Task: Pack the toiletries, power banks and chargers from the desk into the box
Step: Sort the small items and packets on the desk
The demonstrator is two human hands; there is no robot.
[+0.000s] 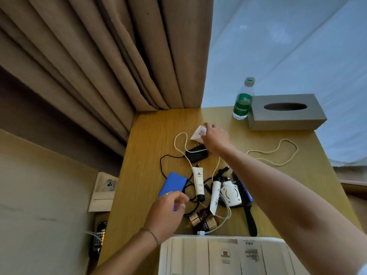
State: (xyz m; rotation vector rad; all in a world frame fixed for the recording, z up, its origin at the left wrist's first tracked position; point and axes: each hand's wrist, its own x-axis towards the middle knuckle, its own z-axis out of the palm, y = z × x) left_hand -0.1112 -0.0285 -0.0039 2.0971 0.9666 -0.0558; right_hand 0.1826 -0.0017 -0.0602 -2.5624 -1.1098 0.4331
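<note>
My left hand (166,213) grips the near end of a blue power bank (173,184) lying on the wooden desk (147,147). My right hand (215,138) reaches to the far side and touches a small white packet (197,132); whether it grips it I cannot tell. Between them lie a black charger (196,154), a white tube with a black cap (199,182), a second white tube (215,196), a white round charger (231,193), a dark comb (247,205), small brown bottles (202,220) and tangled cables. The white box (224,255) stands at the desk's near edge.
A green-labelled water bottle (242,100) and a grey tissue box (286,112) stand at the desk's far right. A loose white cable (278,151) lies on the right side. Brown curtains (89,66) hang to the left. A wall socket (108,185) and a phone (100,234) sit below left.
</note>
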